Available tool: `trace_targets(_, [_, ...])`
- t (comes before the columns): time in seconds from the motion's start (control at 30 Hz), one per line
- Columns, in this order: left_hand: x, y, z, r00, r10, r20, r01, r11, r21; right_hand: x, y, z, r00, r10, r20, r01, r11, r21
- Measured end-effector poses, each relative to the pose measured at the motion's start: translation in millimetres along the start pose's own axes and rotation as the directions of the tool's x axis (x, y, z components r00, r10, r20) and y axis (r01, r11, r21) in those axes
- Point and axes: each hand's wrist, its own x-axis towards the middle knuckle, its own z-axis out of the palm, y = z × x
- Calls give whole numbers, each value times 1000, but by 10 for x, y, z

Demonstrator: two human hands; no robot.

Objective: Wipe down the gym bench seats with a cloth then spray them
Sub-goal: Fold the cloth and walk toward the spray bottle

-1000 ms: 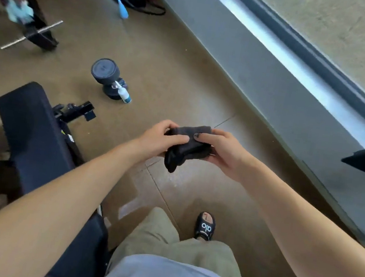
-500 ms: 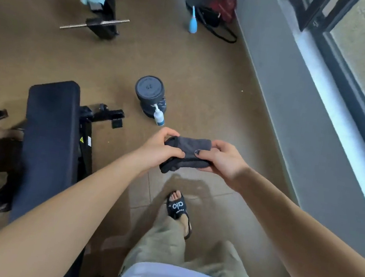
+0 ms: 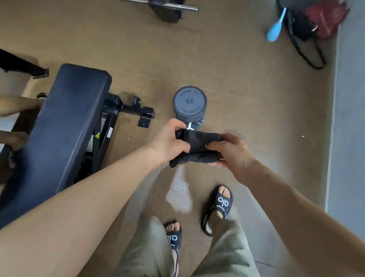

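Both hands (image 3: 201, 149) grip the cloth (image 3: 196, 146) over open floor (image 3: 261, 116) beside the bench (image 3: 61, 134).

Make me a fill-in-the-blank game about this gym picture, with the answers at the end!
1. Both the left hand and the right hand hold a dark ____.
2. The number on top of the round dumbbell is ____.
3. The padded bench lies to the person's ____ side.
4. The sandals show the letters ____.

Answers: cloth; 25; left; alo
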Motion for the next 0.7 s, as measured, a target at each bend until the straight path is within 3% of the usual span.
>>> trace_targets(0.23, [1781,-495,259,981,-99,-169,85,993,-87,2026,13,7,998,-63,26,67,981,-181])
trace_targets(0.47, [3610,-1511,474,958,-28,-285,15,999,-48,4081,504,314,983,-181,40,184,923,-338])
trace_targets(0.6, [4406,-1916,560,933,68,-354,-111,989,-102,4883,654,465,938,-345,-29,304,862,-406])
trace_targets(0.7, [4754,-2059,625,925,142,-352,-197,972,-126,5228,709,476,850,-526,-30,436,735,-520])
